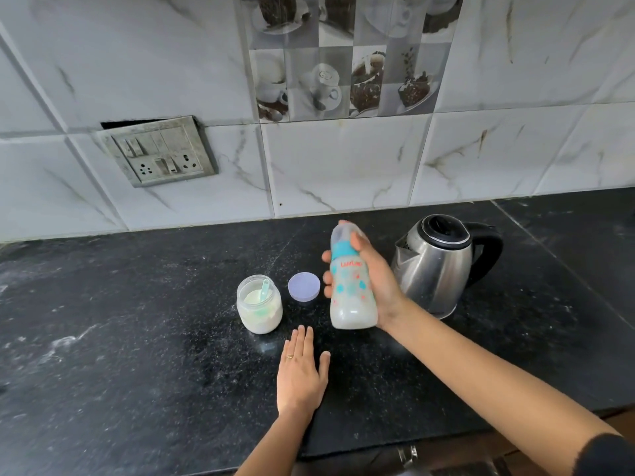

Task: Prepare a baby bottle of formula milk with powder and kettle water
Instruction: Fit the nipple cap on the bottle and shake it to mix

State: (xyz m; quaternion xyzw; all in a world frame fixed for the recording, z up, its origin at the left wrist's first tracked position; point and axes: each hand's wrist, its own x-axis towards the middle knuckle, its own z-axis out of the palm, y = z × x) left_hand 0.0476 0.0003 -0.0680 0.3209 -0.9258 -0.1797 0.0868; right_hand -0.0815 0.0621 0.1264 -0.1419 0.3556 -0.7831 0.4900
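Observation:
My right hand [372, 280] grips a capped baby bottle [350, 290] with a teal collar and printed pattern, holding it above the black counter [137, 338]; cloudy white liquid fills its lower part. My left hand [300, 369] lies flat on the counter, fingers together, holding nothing. An open glass jar of white powder [259, 304] with a teal scoop inside stands left of the bottle. Its lilac lid [304, 286] lies flat between jar and bottle. A steel kettle [436, 262] with a black handle and closed lid stands just right of my right hand.
The tiled wall [343, 166] runs behind the counter, with a switch and socket plate [158, 151] at the left. The counter's front edge [378, 450] runs near the bottom of the view. A seam [549, 252] crosses the counter right of the kettle.

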